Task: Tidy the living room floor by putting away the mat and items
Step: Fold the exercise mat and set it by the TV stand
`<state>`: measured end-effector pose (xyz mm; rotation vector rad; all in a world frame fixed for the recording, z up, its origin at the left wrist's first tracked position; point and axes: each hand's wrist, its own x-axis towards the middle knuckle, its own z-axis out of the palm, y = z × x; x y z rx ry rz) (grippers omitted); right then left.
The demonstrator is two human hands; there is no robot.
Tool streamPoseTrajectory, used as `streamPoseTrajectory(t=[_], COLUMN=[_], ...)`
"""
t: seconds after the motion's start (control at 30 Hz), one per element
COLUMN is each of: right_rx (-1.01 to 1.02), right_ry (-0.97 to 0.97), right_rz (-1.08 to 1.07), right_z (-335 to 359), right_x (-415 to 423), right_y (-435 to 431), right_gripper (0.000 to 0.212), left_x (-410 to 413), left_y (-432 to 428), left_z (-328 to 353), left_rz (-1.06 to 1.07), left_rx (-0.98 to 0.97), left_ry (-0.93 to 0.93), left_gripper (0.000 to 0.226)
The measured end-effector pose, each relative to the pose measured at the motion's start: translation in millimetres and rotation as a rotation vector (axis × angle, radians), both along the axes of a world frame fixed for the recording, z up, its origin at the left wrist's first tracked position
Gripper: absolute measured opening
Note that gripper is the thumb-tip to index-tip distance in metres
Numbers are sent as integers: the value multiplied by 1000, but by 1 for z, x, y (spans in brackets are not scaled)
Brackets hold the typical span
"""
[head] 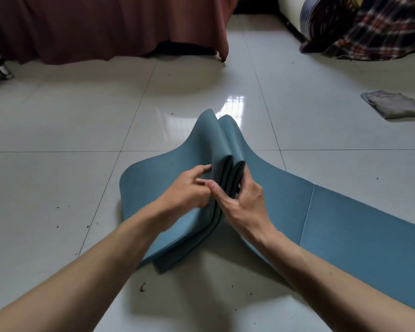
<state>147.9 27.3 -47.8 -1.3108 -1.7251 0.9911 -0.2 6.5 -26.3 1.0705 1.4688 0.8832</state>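
Two hands meet in the middle of the floor on a blue mat [345,224], which lies on the pale glossy tiles [58,128]. Its near end is gathered into upright pleats [225,144] at the centre, while the rest of it runs flat out toward four o'clock and off the edge of view.

The right hand [242,200] pinches the bunched pleats, thumb across their near left side and fingers wrapped round the right. The left hand [189,188] sits against the left face of the pleats with its fingers bent and one fingertip touching the fold. Whether it grips a layer or only pushes on it I cannot tell. The two hands touch each other at the thumb. A loose flap of the mat curves away to nine o'clock and rests on the tiles.

At two o'clock, well apart from the mat, a folded grey cloth [393,105] lies flat on the floor. Beyond it, at one o'clock, a dark plaid blanket [381,27] spills down from a seat onto the tiles, with a white rounded piece of furniture [290,10] just beside it. From ten to twelve o'clock a reddish-brown drape [106,27] hangs to the floor. At the far nine o'clock edge stands a shiny metal leg [3,70] under something dark.

Small dark specks [143,287] are scattered on the tiles around seven and eight o'clock, close to the forearms. Nothing lies between the hands and the mat.
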Motion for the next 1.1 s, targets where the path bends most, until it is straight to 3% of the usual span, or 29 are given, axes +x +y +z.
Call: streamPoseTrajectory(t=[0.1,0.23,0.33,0.47,0.7,0.83,0.97,1.1], right_rx=[38,31,87,156,91,-10,239,506], right_ry=[21,0,-49,-84,-244,-287,-83,-136], right_rz=[-73,-84,-9,28,67,-74,-213,-226], right_z=[-4,-9,-8,-10,-21,-23,3,23], right_x=[-8,-20,-19,-19,-1,10,11,17], right_y=[1,2,-3,-7,-16,-16,2,21], right_gripper=[75,74,75,69,102,120,98,89], left_x=[-8,6,17,22,17,17,18,5], left_y=[6,19,30,33,33,34,38,37], left_z=[23,50,61,64,67,86,112,116], left_rz=[72,-20,105,238,265,285,300,273], left_rx=[-69,-134,-171,-166,-39,73,201,230], left_ry=[-116,94,206,166,224,112,-74,-306], left_gripper=[57,70,57,39,25,15,13,13])
